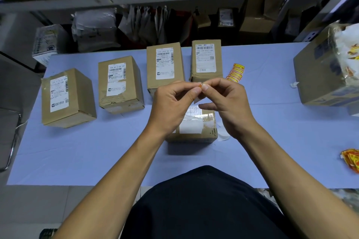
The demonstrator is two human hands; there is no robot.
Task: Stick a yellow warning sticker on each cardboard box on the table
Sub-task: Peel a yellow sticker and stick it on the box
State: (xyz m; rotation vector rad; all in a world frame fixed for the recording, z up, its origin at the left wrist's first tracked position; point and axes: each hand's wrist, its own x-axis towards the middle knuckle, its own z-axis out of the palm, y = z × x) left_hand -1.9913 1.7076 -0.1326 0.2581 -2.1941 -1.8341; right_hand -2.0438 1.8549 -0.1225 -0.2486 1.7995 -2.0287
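Now peeling: your left hand (171, 101) and right hand (227, 101) pinch sticker (200, 85); next, press onto near box (198, 128).

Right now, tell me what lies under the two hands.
Under the left hand and right hand, which pinch a small yellow sticker, sits a cardboard box with clear tape and a white label. The hands cover its far part and most of the label print.

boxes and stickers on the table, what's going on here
A person is labelling boxes. Both hands, left hand and right hand, pinch a small yellow sticker above the near box, apparently peeling its backing. Four boxes stand in a row behind, none showing a yellow sticker yet. A sticker strip lies on the table.
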